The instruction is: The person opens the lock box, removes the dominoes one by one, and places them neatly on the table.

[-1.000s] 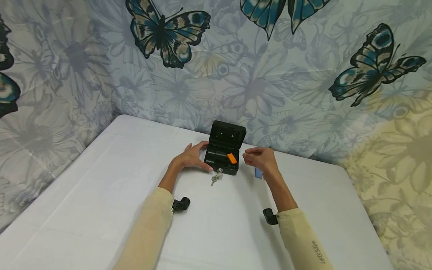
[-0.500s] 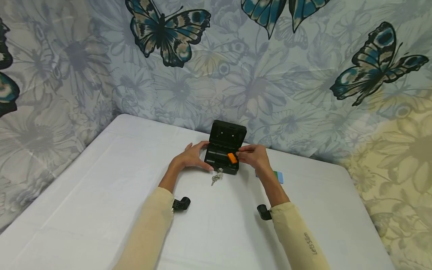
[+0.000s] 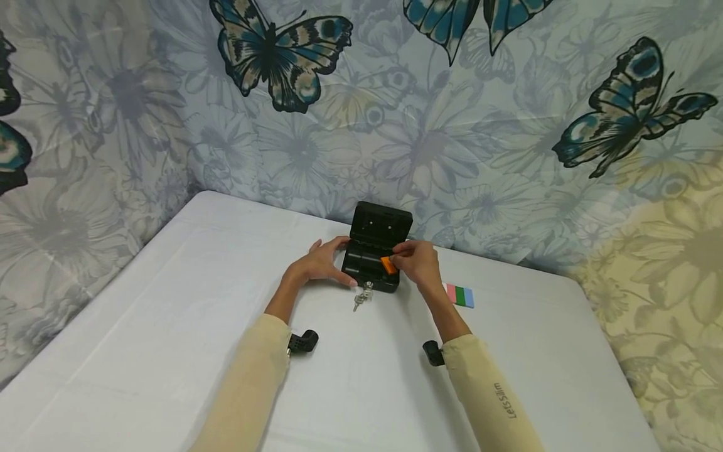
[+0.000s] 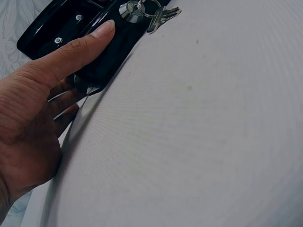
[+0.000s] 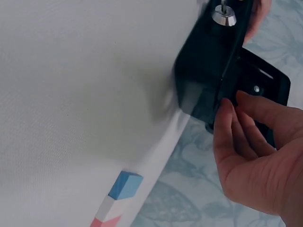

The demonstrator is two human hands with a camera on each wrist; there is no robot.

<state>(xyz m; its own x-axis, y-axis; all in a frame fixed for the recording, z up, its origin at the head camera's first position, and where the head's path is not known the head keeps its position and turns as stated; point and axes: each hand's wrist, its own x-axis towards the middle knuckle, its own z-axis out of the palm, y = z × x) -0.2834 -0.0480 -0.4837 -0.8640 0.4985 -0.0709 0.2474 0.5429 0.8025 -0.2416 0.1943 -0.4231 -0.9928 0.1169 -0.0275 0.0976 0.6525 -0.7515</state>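
A small black metal cash box (image 3: 386, 287) stands near the table's far edge with its lid (image 3: 381, 216) raised. My left hand (image 3: 321, 262) grips its left side; in the left wrist view the thumb (image 4: 80, 54) lies over the front rim, the fingers behind. Keys (image 3: 359, 301) hang from the front lock (image 4: 130, 10). Inside the box lies an orange block (image 3: 388, 267), partly covered by the fingertips of my right hand (image 3: 419, 262). That hand reaches over the right rim, thumb and fingers bent close together; I cannot tell whether they hold anything.
A row of coloured blocks (image 3: 460, 295) lies on the white table (image 3: 367, 376), right of the box and beside my right wrist; a blue block (image 5: 125, 185) ends the row in the right wrist view. A patterned butterfly wall (image 3: 418, 144) rises close behind the box.
My right hand has moved left, from beside the box to over its right rim at the orange block, uncovering more of the block row. My left hand has stayed on the box.
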